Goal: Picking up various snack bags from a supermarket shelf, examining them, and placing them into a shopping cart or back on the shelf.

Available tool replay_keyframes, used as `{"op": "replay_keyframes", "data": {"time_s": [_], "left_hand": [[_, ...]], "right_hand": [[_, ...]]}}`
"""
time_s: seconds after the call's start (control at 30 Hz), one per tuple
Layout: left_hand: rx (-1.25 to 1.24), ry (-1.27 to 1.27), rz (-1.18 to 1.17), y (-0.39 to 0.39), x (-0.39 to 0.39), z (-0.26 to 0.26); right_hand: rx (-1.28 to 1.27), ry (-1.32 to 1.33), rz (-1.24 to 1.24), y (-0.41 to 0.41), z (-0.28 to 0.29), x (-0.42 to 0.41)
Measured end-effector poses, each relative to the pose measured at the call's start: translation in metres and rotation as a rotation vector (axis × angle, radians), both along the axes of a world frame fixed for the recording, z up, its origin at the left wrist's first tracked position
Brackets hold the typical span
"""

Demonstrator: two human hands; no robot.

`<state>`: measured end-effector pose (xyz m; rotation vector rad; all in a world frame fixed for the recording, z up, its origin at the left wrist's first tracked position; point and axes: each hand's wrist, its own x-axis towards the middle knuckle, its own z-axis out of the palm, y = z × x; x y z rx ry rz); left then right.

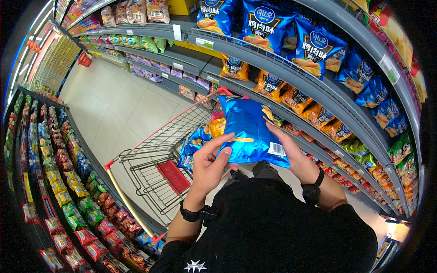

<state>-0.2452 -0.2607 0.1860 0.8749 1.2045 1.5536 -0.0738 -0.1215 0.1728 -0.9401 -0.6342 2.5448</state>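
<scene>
A shiny blue bag of potato chips (245,129) is held up between my two hands, its back side with a barcode facing me. My left hand (211,157) pinches the lower left edge, thumb on the front face. On the opposite side, my right hand (288,145) grips the bag's right edge, and its fingers are partly hidden behind it. Below and beyond the bag stands a wire shopping cart (150,146) with a red child-seat flap (173,176). Inside the cart lie blue chip bags (191,146) and a yellow-orange bag (216,127), partly covered by the held bag.
Shelves to the right carry blue chip bags (312,47) above orange chip bags (300,99). A wire-fronted shelf edge (235,42) runs close by. The left shelf holds rows of small snack packets (71,184). Tiled floor (116,92) stretches down the aisle towards a red bucket-like container (84,59).
</scene>
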Motion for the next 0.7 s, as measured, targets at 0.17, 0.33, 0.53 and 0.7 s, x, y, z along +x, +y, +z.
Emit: {"op": "replay_keyframes", "data": {"time_s": [0.17, 0.33, 0.53, 0.7], "left_hand": [[0.041, -0.027, -0.055, -0.003, -0.001, 0.002], [0.063, -0.060, -0.083, -0.007, -0.002, 0.002], [0.094, -0.073, -0.094, -0.011, -0.004, 0.001], [0.101, -0.066, -0.086, -0.013, -0.006, 0.002]], "right_hand": [[-0.072, 0.020, -0.029, -0.004, 0.005, -0.001], [-0.060, -0.014, -0.017, -0.007, 0.014, -0.001], [-0.021, -0.037, -0.027, -0.009, 0.007, -0.003], [-0.024, -0.025, -0.008, -0.007, 0.005, -0.006]]}}
